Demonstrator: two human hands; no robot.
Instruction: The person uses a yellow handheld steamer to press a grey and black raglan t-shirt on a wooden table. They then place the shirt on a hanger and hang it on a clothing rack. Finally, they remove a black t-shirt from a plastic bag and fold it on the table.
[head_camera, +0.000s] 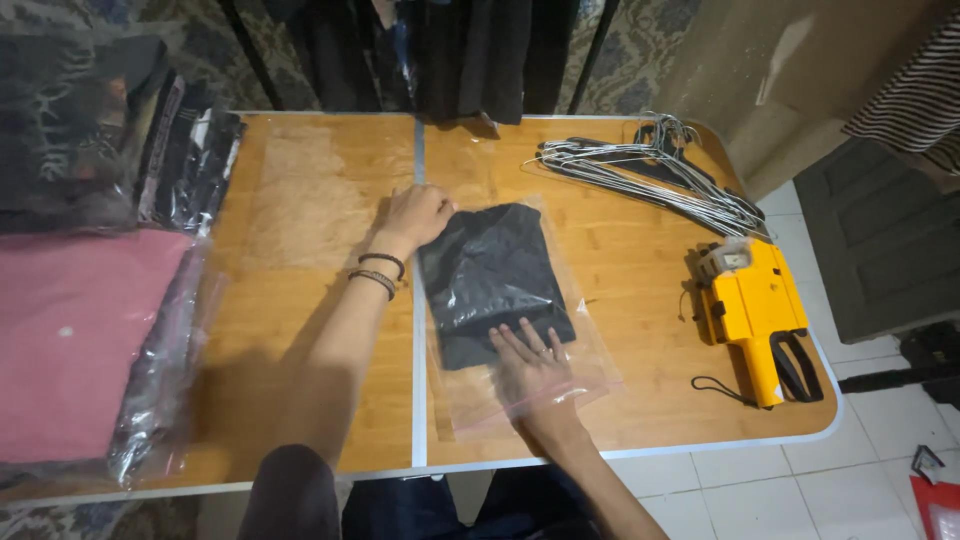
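A folded black garment (490, 275) lies inside a clear plastic bag (590, 360) in the middle of the wooden folding table (330, 400). My left hand (415, 215) rests closed on the far left corner of the bag, with two dark bracelets on its wrist. My right hand (530, 360) lies flat with fingers spread on the near end of the bag, pressing the garment's lower edge near the pink sealing strip.
A yellow price-label gun (755, 310) sits at the table's right edge. Several wire hangers (650, 175) lie at the back right. An empty clear bag (305, 195) lies flat at the back left. Bagged pink (80, 340) and dark garments (190, 165) are stacked on the left.
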